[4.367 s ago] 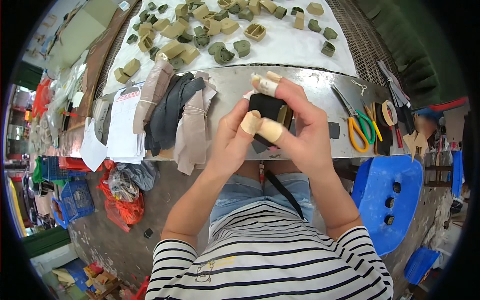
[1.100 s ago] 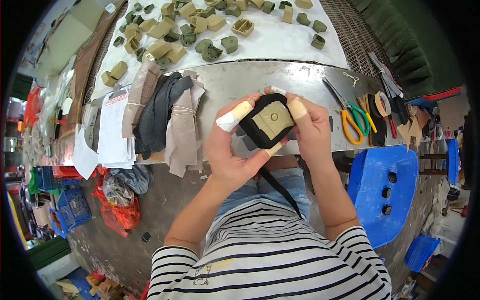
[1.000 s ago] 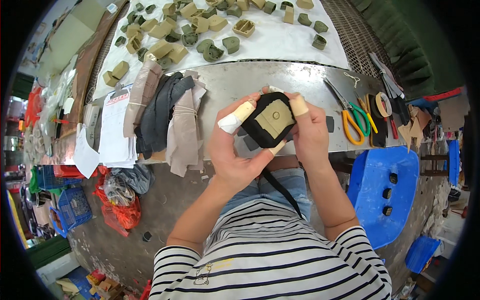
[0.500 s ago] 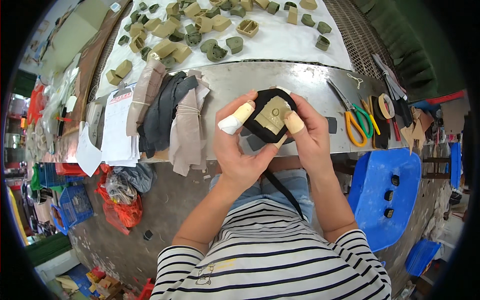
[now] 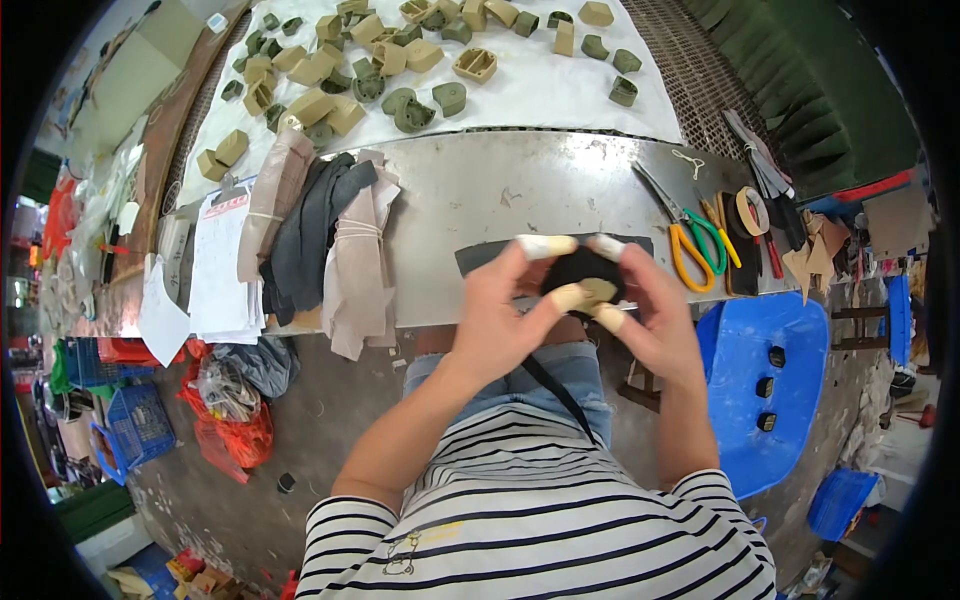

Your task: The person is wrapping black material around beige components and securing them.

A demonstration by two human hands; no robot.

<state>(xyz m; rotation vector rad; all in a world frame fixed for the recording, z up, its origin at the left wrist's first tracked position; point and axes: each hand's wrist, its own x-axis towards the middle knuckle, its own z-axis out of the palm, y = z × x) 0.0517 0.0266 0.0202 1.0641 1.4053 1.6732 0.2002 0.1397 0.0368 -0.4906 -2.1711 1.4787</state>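
At the table's front edge, both my hands hold a small khaki plastic shell [image 5: 600, 289] with a piece of black fabric [image 5: 578, 266] around it. My left hand [image 5: 500, 312] grips its left side and my right hand [image 5: 662, 306] its right side. Both thumbs press on the khaki face while the other fingers curl over the far edge. Pale tape or finger covers wrap several fingertips. Under the hands, a strip of dark grey material [image 5: 478, 258] lies on the metal tabletop [image 5: 500, 190]. Motion blurs the held piece a little.
Khaki and olive shells [image 5: 475, 65] lie scattered on a white cloth [image 5: 545, 105] beyond. Scissors [image 5: 690, 245] and tape [image 5: 750, 215] lie right. Fabric bundles [image 5: 315, 235] and papers [image 5: 218, 270] hang over the left edge. Below right, a blue tub [image 5: 775, 400] holds several small black pieces.
The fabric and shell have moved right and slightly down and are tilted, showing less of the khaki face. Both thumbs now press at its near edge. The dark strip shows more.
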